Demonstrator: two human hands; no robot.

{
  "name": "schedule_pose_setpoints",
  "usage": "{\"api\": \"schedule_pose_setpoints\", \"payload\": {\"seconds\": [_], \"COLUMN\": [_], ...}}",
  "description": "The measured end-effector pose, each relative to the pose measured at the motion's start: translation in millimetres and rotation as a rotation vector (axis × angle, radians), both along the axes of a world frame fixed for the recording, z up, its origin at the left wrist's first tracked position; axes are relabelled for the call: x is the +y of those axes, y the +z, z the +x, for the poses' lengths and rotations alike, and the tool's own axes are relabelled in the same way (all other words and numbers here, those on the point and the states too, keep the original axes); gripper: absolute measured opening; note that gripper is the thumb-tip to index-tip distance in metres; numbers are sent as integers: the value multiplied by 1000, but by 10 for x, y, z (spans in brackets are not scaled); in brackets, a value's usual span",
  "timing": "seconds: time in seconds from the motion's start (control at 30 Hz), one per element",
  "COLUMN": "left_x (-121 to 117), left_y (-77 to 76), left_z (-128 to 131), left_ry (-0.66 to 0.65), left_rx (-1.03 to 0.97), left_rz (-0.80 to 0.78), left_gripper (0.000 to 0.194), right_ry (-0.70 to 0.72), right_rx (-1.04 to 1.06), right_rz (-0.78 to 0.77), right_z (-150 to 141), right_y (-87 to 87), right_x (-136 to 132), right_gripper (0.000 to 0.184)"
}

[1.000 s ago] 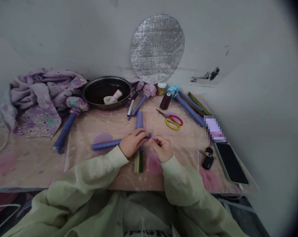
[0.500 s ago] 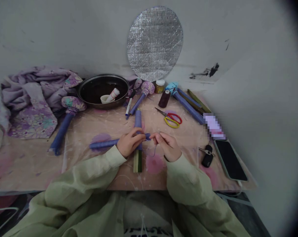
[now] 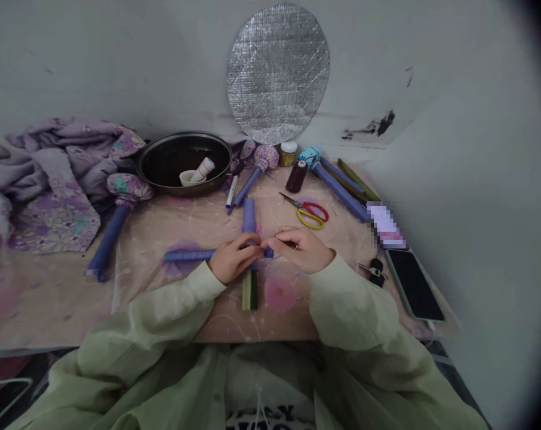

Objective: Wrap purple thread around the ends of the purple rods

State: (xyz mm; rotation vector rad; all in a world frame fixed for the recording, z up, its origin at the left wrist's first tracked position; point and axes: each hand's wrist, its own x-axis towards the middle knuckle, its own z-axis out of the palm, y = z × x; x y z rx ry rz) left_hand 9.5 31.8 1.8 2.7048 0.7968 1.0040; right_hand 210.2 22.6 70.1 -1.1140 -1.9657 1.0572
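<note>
On the table a stick wrapped in blue strip [image 3: 249, 215] lies lengthwise, its near end bare and green. A second blue-wrapped stick [image 3: 190, 255] lies crosswise to it. My left hand [image 3: 234, 257] is closed over the crossing, gripping the crosswise stick near its right end. My right hand [image 3: 300, 248] has thumb and forefinger pinched at that end, almost touching my left fingertips. A thin blue strip [image 3: 276, 257] shows just below the right fingers; most of it is hidden.
Red-and-yellow scissors [image 3: 313, 215], a dark thread spool [image 3: 296, 177] and a lidded jar [image 3: 288, 154] stand beyond my hands. Padded mallets [image 3: 113, 230], a pan [image 3: 185, 190] and floral cloth [image 3: 55, 209] are at left. A phone [image 3: 414, 283] lies right.
My right hand has moved left and slightly up, closing in on my left fingers. The strip that dangled below it now shows much less. My left hand stays on the crossing.
</note>
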Motion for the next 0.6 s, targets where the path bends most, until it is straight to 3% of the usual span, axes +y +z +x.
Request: {"api": "schedule_pose_setpoints", "payload": {"seconds": [0.23,0.6], "left_x": [-44,-68], "left_y": [86,28], "left_z": [-9,-22], "left_ry": [-67,-142], "left_rx": [-68,-194], "left_rz": [210,235], "left_gripper": [18,10], "right_ry": [160,108], "right_rx": [192,340], "right_rz": [-254,-512], "right_z": [-71,-96], "right_y": [79,-73], "right_x": [87,162], "right_gripper": [24,19]}}
